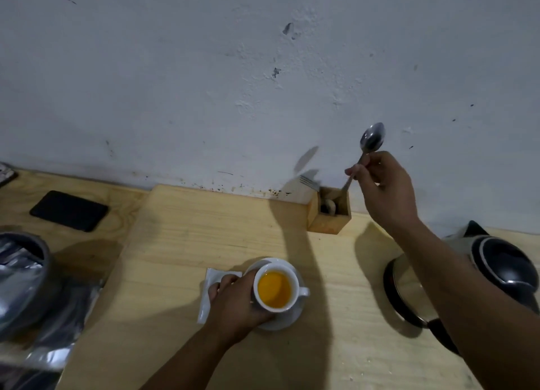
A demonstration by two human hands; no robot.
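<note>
The right hand is raised over the far right of the tabletop, its grip clamped on the handle of a spoon. The spoon's bowl points up against the wall, and the handle's tip is just above the open mouth of a wooden holder. The holder stands hard against the wall at the tabletop's far edge, and a fork leans out of its left side. The left hand is low in the middle, with its grip curled round the left side of a white cup of orange-yellow liquid. The cup sits on a saucer with its handle turned to the right. A white napkin lies touching the saucer's left rim, partly under the hand. Bare wood lies open between the cup and the holder, crossed only by shadows. To the right a steel kettle stands beneath the right forearm, its lid hinged open. It is well apart from the cup, with free wood between them. The tabletop's left edge runs diagonally towards the viewer. Beyond it, on darker wood, lie a black pad near the wall, a grey pot and a foil bag crowding the near left corner.
</note>
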